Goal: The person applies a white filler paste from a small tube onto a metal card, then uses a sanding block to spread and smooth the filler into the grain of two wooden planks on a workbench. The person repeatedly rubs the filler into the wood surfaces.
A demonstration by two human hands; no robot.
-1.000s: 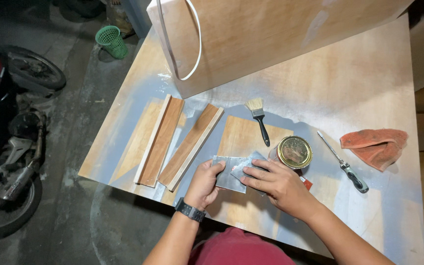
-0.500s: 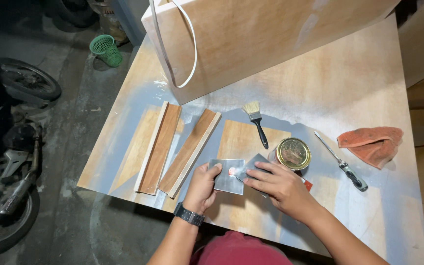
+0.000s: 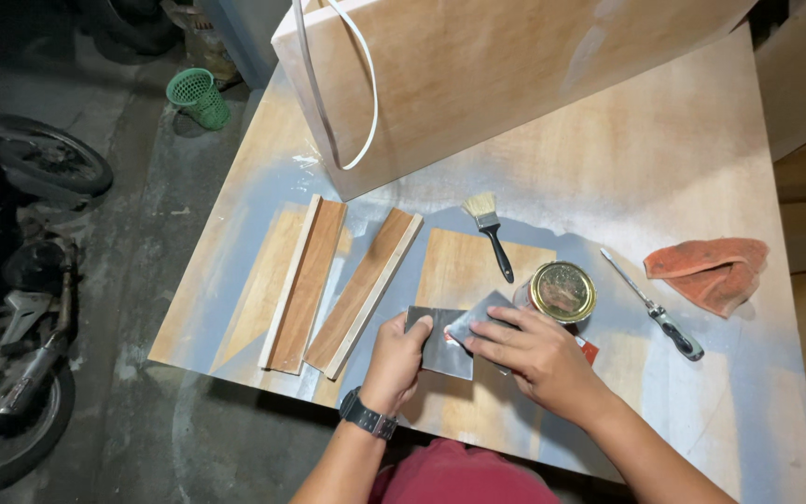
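Note:
Both hands hold a grey sheet of sandpaper (image 3: 442, 347) near the front edge of the plywood table (image 3: 627, 177). My left hand (image 3: 396, 362) pinches its left side, a black watch on the wrist. My right hand (image 3: 532, 353) presses and folds its right part with fingers spread. Just right of the hands stands a round tin with a gold lid (image 3: 562, 291). A small paintbrush with a black handle (image 3: 491, 233) lies behind the sandpaper on a square wood panel (image 3: 478, 266).
Two long wood strips (image 3: 305, 280) (image 3: 366, 289) lie left of the hands. A screwdriver (image 3: 655, 308) and an orange rag (image 3: 711, 271) lie right. A large wooden box with a white cord (image 3: 478, 75) stands behind. A motorbike (image 3: 11, 280) and green basket (image 3: 198, 96) are on the floor left.
The hands stay at the same spot working the sandpaper; the right hand has folded its right part over more. The view has shifted slightly.

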